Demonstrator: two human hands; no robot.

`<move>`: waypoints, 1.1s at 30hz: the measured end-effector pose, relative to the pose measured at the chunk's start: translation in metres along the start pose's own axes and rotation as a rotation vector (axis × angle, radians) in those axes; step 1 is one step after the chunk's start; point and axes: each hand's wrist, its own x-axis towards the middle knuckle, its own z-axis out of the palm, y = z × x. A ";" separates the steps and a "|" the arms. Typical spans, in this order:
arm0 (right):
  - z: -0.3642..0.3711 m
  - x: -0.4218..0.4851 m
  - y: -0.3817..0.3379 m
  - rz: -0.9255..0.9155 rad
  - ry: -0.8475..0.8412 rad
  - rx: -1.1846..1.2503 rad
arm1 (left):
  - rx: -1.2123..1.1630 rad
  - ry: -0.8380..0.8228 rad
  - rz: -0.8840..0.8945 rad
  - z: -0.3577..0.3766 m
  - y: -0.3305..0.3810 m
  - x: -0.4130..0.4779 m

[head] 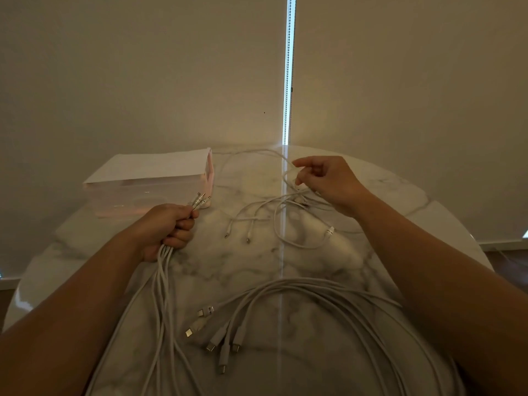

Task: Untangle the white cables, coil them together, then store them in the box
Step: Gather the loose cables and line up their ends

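My left hand [168, 227] grips a bundle of several white cables [163, 284]; their plug ends stick up past my fingers, and the cords run down toward me. Those cords sweep round in a wide arc [328, 292] to a fan of loose plugs [217, 335] at the near middle of the marble table [400, 195]. My right hand [325, 178] hovers over a tangle of thinner white cables [285, 212] at the far middle, fingers curled and pinching a strand. The pink translucent box [148, 190] stands at the far left, its lid on top.
The round table's rim curves away on both sides. Beige blinds hang behind it, with a bright slit of daylight between them that throws a thin line of light down the tabletop. One thin cable loops toward the table's far edge [251, 151].
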 end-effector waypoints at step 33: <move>0.105 -0.061 -0.067 0.433 -0.741 -0.005 | -0.040 -0.003 0.020 0.001 0.002 -0.003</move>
